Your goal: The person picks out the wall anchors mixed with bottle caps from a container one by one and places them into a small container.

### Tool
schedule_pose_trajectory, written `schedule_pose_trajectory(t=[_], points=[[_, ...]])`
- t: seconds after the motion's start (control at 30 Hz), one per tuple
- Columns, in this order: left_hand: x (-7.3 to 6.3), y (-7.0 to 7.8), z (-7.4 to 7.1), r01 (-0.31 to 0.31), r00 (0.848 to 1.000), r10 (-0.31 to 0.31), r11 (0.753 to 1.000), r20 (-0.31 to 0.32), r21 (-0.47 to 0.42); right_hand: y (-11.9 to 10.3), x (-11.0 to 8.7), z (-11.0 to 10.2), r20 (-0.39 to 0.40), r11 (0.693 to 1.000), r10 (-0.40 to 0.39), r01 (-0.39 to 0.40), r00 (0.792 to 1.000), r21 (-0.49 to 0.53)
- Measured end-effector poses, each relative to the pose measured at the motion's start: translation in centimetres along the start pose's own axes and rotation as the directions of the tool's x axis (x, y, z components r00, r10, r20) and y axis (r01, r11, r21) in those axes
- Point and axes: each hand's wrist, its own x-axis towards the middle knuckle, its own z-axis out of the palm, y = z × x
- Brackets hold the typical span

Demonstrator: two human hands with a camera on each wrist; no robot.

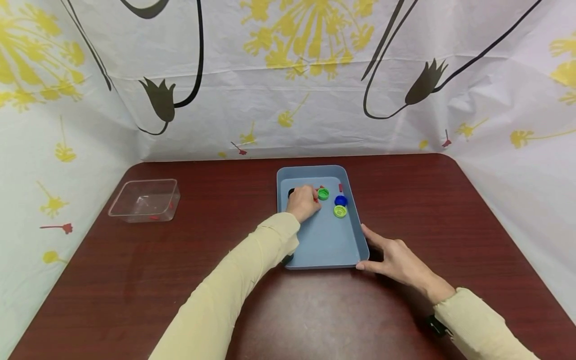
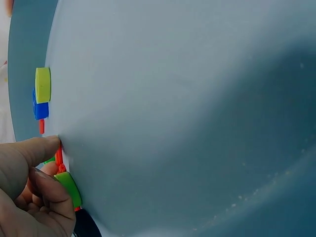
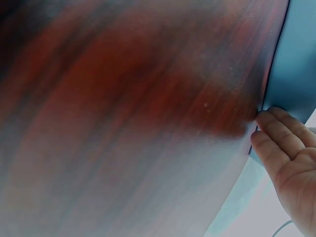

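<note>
My left hand (image 1: 303, 202) reaches into the far left part of a blue-grey tray (image 1: 326, 250). Its thumb and fingertips close around a small red stick (image 2: 59, 156) by the tray floor. Beside the fingers in the left wrist view lies a green cap (image 2: 68, 189). The head view has a green cap (image 1: 323, 194) just right of this hand, with a blue cap (image 1: 340, 200) and a yellow-green cap (image 1: 340, 212) nearer the right wall. At the near right corner of the tray, my right hand (image 1: 398, 260) rests straight fingers (image 3: 279, 133) against the outer wall.
On the left of the dark red-brown table (image 1: 216, 200) stands a clear plastic container (image 1: 144, 202) with small red bits showing. A black round piece (image 1: 291, 192) sits by the tray's left wall. Another red stick (image 1: 340, 188) lies behind the blue cap. Patterned white cloth surrounds the table.
</note>
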Motion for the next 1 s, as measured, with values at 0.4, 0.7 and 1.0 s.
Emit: schedule_pose_trajectory(t=[0.4, 0.7, 1.0], points=[[-0.2, 0.4, -0.4, -0.060, 0.998, 0.060, 0.996, 0.001, -0.067, -0.1, 0.0, -0.1, 0.014, 1.000, 0.002, -0.002, 1.000, 0.013], [-0.9, 0.8, -1.6, -0.058, 0.998, 0.064, 0.961, 0.012, -0.270, -0.1, -0.1, -0.1, 0.009, 1.000, 0.003, -0.003, 1.000, -0.008], [-2.0, -0.2, -4.7, -0.102, 0.994, 0.109, 0.907, -0.007, -0.408, -0.3, 0.0, -0.1, 0.016, 1.000, 0.009, -0.010, 1.000, 0.011]])
